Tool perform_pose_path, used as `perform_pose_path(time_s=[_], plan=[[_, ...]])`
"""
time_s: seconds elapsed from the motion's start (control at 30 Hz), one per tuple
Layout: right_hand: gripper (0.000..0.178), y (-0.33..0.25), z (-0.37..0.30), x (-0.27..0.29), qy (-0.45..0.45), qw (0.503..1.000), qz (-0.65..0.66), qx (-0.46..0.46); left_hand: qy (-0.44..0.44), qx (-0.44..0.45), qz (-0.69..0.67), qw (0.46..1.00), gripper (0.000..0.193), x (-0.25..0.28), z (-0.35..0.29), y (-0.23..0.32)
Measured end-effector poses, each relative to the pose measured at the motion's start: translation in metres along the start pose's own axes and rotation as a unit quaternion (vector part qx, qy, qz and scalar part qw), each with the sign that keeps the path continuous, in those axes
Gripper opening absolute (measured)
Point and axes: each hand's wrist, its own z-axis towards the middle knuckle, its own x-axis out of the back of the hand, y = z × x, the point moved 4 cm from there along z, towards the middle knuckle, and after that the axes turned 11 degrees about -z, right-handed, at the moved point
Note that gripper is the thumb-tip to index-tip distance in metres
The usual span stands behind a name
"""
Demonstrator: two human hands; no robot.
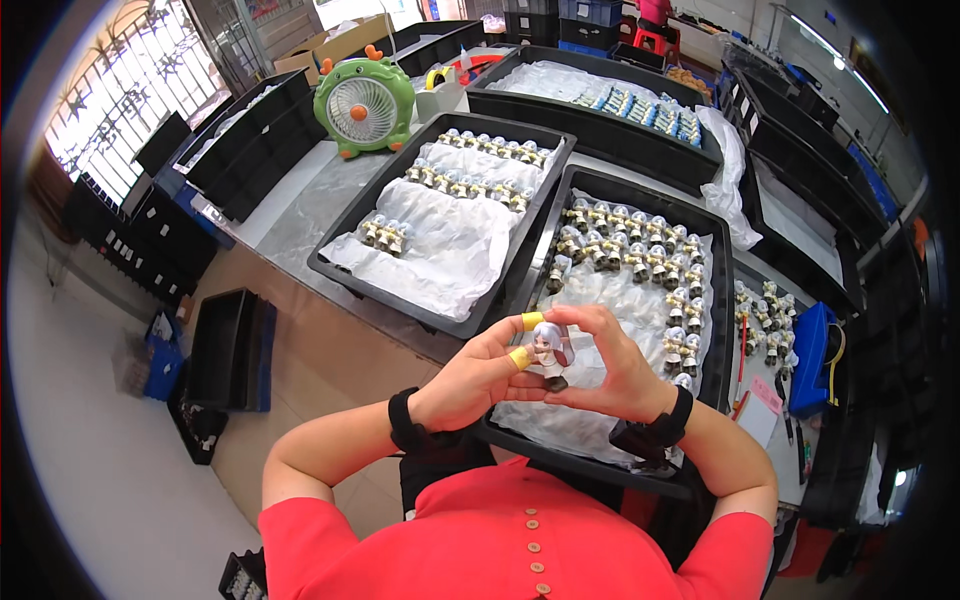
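A red shirt with a line of round buttons is filling the bottom of the view, closest to the camera. Beyond it, the left hand, with yellow wraps on two digits, is pinching a small pale-haired figurine, its tips closed in on the piece; the right hand is arching in a wide curve, its fingertips meeting the same figurine near head and base. The figurine is standing roughly upright between the hands, over the near part of a black tray. Black bands are circling both wrists. In that tray, similar figurines are lying in rows along the far and right sides, on crinkled white sheeting. Just left, a second black tray is holding more rows on matching sheeting, and behind both a deeper tray is carrying blue-and-white pieces. Under them, a smooth grey tabletop is stretching left toward a green fan and right toward loose figurines, a blue case and a notepad. Around the table, black crates are piling up at the right, dark bins are sitting on the tiled floor at the left, daylight is pouring through a barred window, and a person in bright pink is showing at the back by a red stool
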Motion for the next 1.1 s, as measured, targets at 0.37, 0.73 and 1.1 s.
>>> perform_pose_path(time_s=[0.37,0.73,1.1], plan=[[0.084,-0.022,-0.007,-0.009,0.029,0.99,-0.103,0.089,-0.011,-0.091,0.018,0.996,0.055,-0.008,-0.002,-0.032],[0.097,-0.011,-0.011,-0.018,0.034,0.998,-0.022,0.042,-0.098,-0.081,-0.156,0.98,0.05,-0.002,0.001,-0.043],[0.08,-0.004,-0.005,-0.016,0.0,1.0,-0.029,0.005,-0.037,-0.078,-0.163,0.983,0.046,-0.004,0.008,-0.044]])
